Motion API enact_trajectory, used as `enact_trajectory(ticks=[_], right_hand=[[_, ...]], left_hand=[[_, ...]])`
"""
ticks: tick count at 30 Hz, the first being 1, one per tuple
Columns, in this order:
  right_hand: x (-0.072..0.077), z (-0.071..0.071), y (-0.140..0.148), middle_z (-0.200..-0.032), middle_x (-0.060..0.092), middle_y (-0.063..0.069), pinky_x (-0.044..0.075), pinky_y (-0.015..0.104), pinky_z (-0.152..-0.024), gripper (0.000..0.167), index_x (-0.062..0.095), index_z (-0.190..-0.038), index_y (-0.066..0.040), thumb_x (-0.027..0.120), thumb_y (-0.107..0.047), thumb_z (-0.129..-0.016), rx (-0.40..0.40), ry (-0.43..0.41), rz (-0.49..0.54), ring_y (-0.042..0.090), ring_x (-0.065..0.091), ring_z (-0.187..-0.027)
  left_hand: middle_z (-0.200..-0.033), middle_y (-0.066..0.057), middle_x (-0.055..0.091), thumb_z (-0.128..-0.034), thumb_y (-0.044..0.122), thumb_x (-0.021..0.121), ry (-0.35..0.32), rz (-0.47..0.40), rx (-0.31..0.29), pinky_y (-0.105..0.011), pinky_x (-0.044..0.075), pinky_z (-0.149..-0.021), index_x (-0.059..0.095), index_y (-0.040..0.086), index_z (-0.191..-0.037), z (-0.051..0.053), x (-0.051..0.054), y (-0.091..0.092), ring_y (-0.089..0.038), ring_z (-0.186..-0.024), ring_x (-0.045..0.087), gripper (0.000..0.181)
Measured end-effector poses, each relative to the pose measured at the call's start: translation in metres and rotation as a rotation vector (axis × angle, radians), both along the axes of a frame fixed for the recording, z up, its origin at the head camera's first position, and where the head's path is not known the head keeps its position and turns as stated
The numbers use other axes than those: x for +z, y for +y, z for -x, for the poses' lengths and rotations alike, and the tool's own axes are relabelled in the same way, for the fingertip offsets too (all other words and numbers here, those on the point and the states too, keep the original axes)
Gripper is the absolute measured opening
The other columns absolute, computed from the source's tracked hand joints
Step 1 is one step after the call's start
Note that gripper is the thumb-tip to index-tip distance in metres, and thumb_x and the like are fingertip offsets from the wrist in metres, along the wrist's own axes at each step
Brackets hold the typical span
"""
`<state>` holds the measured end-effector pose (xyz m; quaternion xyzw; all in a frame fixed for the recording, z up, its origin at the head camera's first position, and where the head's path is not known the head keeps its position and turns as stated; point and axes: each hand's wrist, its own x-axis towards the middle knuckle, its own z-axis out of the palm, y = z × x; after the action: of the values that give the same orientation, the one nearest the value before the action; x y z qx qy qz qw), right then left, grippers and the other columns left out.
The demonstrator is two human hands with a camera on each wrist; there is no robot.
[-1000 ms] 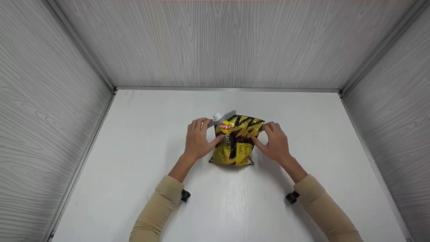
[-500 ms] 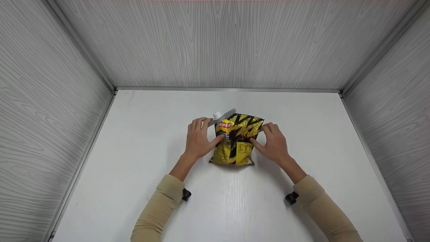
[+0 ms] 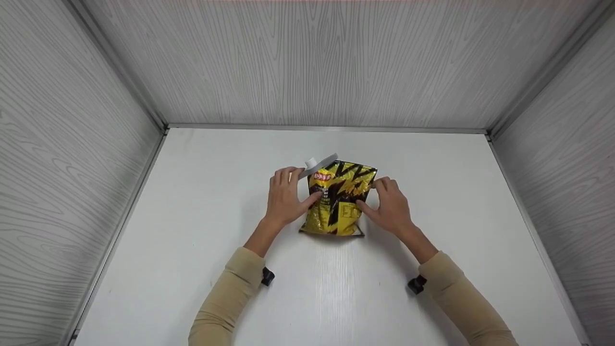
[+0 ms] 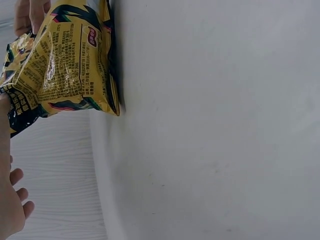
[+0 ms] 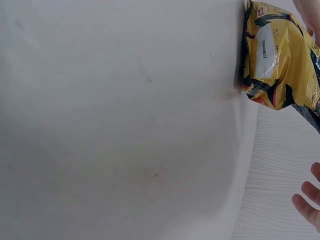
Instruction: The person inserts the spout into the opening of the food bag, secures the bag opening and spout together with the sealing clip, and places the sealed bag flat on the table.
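Observation:
A yellow and black crisp bag (image 3: 338, 211) stands on its lower edge on the table in the head view, its printed face towards me. Along its top left lies a grey bag clip (image 3: 323, 164) with a white round knob (image 3: 311, 163). My left hand (image 3: 284, 199) grips the bag's left side, thumb on the front and fingertips by the clip. On the other side, my right hand (image 3: 391, 204) pinches the right edge between thumb and fingers. Both wrist views show the bag (image 4: 65, 65) only partly, and the clip is out of sight there.
The white tabletop (image 3: 307, 298) runs around the bag on all sides. Grey wood-patterned panels rise at the back (image 3: 307, 62), at the left and at the right. A small black wrist camera (image 3: 267, 276) sits at each sleeve cuff.
The bag's top edge and the clip have shifted slightly up and away from me. The right hand has drifted a little to the left with the bag's edge; both hands keep their hold.

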<state>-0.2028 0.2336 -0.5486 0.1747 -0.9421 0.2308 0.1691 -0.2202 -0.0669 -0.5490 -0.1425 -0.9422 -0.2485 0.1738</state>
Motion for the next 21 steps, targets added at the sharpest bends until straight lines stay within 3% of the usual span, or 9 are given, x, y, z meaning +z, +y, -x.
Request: enact_trajectory(ticks=[9,21], right_hand=[[-0.0042,0.0000,-0.0008,-0.118,0.062,0.018,0.053,0.051,-0.088,0.054,0.061,-0.119,-0.002,0.078,-0.046,-0.092,0.021,-0.038,-0.034,0.036,0.060,-0.105],[-0.0035,0.0013,-0.0007,-0.120,0.062,0.018,0.053,0.050,-0.088,0.060,0.063,-0.122,-0.001,0.078,-0.050,-0.091,0.008,-0.073,-0.045,0.035,0.060,-0.107]], left_hand=[[-0.141,-0.013,0.053,-0.0922,0.070,0.065,-0.047,0.030,0.001,-0.053,0.041,-0.114,0.050,0.008,-0.149,0.0040,0.0005,-0.0023,-0.032,-0.132,0.049,0.086],[-0.142,-0.015,0.053,-0.0935,0.068,0.066,-0.080,0.029,0.001,-0.054,0.041,-0.114,0.047,0.008,-0.151,0.0065,-0.0046,-0.0015,-0.035,-0.135,0.048,0.086]])
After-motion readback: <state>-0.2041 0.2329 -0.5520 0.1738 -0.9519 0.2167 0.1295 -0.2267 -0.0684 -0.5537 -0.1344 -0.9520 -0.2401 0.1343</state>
